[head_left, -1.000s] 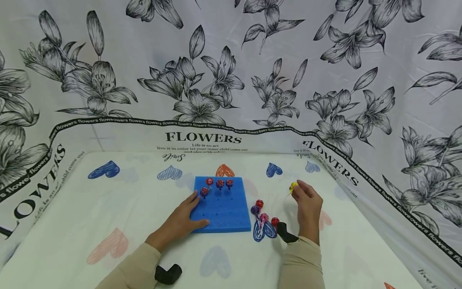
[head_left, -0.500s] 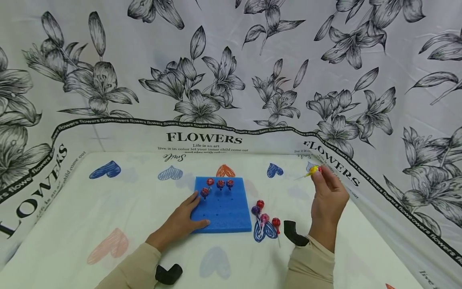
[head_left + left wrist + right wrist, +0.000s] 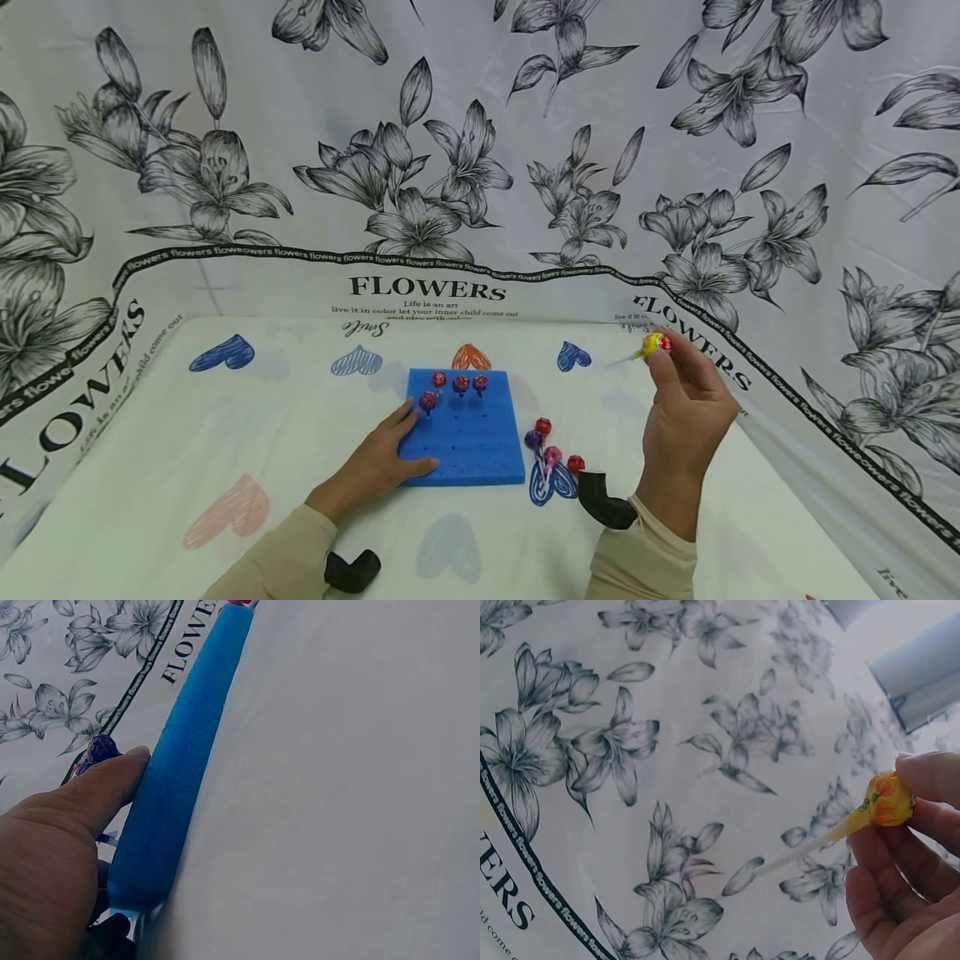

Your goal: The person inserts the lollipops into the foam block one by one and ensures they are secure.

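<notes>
My right hand (image 3: 686, 417) is raised at the right and pinches a yellow-and-red wrapped lollipop (image 3: 656, 343) by its candy head. In the right wrist view, the lollipop's white stick (image 3: 802, 853) points down to the left, free of my fingers. My left hand (image 3: 375, 458) rests against the left edge of a blue foam block (image 3: 468, 446), its fingers spread and its thumb across the near corner. Several red and dark lollipops (image 3: 461, 385) stand upright in the block's far rows. In the left wrist view, my thumb (image 3: 112, 787) touches the block's upper edge.
Right of the block lies a loose bunch of lollipops: a purple one (image 3: 534, 439), a pink one (image 3: 552, 456) and red ones (image 3: 575, 463). A white heart-print cloth (image 3: 285, 433) covers the table. A flower-print curtain (image 3: 570, 192) hangs behind. Small holes dot the block.
My right hand has moved up and to the right with the yellow lollipop, turning so its candy head shows more. My left hand has stayed on the foam block.
</notes>
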`<control>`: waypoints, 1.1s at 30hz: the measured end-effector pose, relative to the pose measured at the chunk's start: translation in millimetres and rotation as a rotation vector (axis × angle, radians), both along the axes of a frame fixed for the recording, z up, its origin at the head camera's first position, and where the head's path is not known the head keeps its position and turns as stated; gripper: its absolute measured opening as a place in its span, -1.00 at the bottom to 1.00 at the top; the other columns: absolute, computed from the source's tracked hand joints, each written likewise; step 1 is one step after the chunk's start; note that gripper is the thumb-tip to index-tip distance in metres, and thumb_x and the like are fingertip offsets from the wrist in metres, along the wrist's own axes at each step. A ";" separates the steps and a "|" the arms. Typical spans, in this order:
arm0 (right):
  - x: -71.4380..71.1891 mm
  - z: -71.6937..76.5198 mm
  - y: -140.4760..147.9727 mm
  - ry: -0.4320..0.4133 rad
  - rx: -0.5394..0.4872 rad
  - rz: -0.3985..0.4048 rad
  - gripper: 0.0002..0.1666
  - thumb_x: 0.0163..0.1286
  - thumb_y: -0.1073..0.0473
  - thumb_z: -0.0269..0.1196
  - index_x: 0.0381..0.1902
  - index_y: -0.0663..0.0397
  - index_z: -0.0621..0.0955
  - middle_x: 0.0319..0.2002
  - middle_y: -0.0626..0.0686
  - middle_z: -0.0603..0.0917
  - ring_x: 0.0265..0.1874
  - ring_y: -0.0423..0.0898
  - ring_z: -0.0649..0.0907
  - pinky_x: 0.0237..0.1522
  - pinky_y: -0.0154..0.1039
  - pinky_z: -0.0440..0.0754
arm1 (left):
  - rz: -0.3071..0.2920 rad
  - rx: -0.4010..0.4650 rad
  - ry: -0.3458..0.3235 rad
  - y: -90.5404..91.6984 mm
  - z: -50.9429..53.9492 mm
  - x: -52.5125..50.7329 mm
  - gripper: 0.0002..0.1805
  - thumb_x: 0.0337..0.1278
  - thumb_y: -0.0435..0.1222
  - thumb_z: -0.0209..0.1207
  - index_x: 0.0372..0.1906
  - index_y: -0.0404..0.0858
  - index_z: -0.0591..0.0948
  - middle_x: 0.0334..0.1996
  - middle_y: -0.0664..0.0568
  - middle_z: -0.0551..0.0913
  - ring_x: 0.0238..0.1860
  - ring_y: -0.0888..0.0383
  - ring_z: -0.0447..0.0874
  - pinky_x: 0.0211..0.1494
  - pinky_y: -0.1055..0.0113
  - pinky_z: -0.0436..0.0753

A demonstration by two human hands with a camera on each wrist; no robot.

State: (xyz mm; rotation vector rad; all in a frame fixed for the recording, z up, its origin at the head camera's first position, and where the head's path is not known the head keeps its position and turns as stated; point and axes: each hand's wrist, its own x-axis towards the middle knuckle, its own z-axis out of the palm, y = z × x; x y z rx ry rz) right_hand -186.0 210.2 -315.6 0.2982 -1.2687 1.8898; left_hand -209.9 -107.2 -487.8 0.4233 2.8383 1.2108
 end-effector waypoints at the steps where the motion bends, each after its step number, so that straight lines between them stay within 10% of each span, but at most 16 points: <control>1: 0.7 1.0 -3.6 0.025 0.009 0.020 -0.63 0.20 0.47 0.33 -0.04 0.59 0.58 -0.02 0.42 0.55 -0.05 0.16 0.59 0.03 -0.20 0.57 | 0.001 0.001 0.000 0.1 0.3 0.4 0.02 -0.01 0.13 0.34 0.43 -0.39 0.24 0.50 -0.12 0.03 0.44 -0.24 -0.04 0.33 -0.16 0.19; 10: -0.7 1.4 -32.7 0.144 0.097 0.184 -0.64 0.24 0.60 0.21 0.00 0.67 0.51 -0.04 0.42 0.56 -0.09 0.13 0.62 -0.01 -0.22 0.59 | 0.006 -0.006 -0.006 2.0 0.2 1.4 0.01 0.00 0.11 0.35 0.43 -0.39 0.24 0.49 -0.12 0.04 0.44 -0.23 -0.03 0.34 -0.14 0.18; 23: -7.7 -3.7 -58.8 0.084 0.317 0.169 -0.66 0.31 0.49 0.22 0.04 0.51 0.57 -0.01 0.36 0.57 -0.08 0.11 0.63 -0.06 -0.23 0.62 | 0.013 -0.019 0.003 2.0 1.7 0.6 0.01 -0.01 0.12 0.35 0.42 -0.38 0.26 0.49 -0.11 0.05 0.44 -0.23 -0.02 0.33 -0.14 0.20; 33: -35.9 -35.9 -77.1 -0.050 0.508 0.217 -0.68 0.33 0.35 0.28 0.03 0.34 0.63 -0.08 0.19 0.65 -0.08 0.07 0.66 -0.04 -0.15 0.62 | 0.017 -0.011 -0.004 2.0 1.2 0.1 0.01 -0.02 0.12 0.36 0.42 -0.37 0.26 0.49 -0.11 0.05 0.44 -0.23 -0.01 0.33 -0.15 0.20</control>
